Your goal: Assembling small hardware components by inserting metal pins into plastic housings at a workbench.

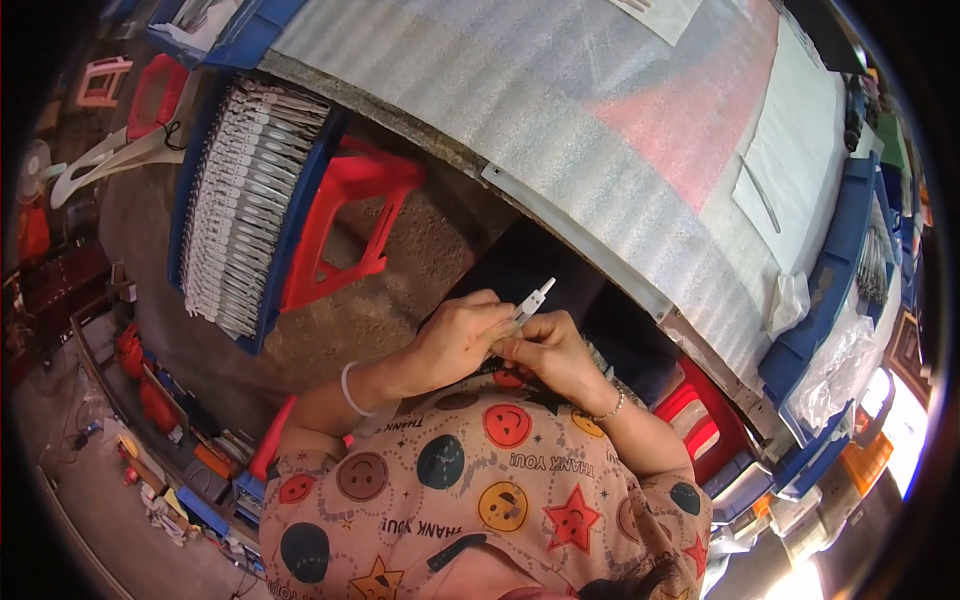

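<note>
In front of my chest, my left hand (455, 345) is closed around a slim white pen-like plastic piece (535, 301). Its narrow tip points up and away to the right. My right hand (556, 358) is beside it, thumb and fingers pinched together at the piece's lower end. The fingers cover that end, so its shape is hidden. To the left, a blue tray (272, 290) holds rows of similar white and grey pen-like pieces (245, 195), packed tightly side by side. A red plastic stool (345, 225) stands under and beside this tray.
Ahead is a workbench (560, 130) covered in translucent wavy sheeting, its metal edge close beyond my hands. White paper (790, 130) with a thin dark rod lies on its right. A blue bin (825, 280) with clear plastic bags stands at the right edge. Another red stool (700, 415) is below.
</note>
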`<state>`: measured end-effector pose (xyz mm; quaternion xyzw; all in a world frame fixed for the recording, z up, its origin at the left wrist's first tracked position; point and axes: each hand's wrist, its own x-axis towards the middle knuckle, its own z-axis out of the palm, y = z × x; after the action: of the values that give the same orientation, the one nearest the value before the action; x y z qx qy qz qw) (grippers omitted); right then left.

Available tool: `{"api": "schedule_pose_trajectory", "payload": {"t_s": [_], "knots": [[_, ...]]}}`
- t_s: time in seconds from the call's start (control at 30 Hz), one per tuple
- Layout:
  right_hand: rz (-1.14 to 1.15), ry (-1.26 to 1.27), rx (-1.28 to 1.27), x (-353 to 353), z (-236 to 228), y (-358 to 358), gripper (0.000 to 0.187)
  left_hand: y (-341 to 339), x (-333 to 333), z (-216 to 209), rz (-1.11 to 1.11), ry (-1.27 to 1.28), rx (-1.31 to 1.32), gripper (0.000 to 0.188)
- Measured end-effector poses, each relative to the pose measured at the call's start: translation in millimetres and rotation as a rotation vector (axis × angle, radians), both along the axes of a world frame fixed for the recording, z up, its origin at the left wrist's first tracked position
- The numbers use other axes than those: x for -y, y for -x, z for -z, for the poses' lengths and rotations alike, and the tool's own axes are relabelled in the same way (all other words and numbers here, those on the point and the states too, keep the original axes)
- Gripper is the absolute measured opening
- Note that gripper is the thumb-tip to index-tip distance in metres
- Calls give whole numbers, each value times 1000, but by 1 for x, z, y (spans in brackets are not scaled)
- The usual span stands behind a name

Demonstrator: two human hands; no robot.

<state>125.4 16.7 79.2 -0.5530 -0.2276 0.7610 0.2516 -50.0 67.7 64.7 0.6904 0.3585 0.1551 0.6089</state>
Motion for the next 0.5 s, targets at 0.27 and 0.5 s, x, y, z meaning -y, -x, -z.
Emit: {"api": "schedule_pose_trajectory", "payload": {"t_s": [0.27, 0.5], "knots": [[-67, -26, 4, 3, -2, 1, 18, 6, 3, -10, 4, 21, -20, 16], [-106, 12, 1, 8, -2, 3, 16, 8, 5, -17, 0, -1, -23, 13]]}}
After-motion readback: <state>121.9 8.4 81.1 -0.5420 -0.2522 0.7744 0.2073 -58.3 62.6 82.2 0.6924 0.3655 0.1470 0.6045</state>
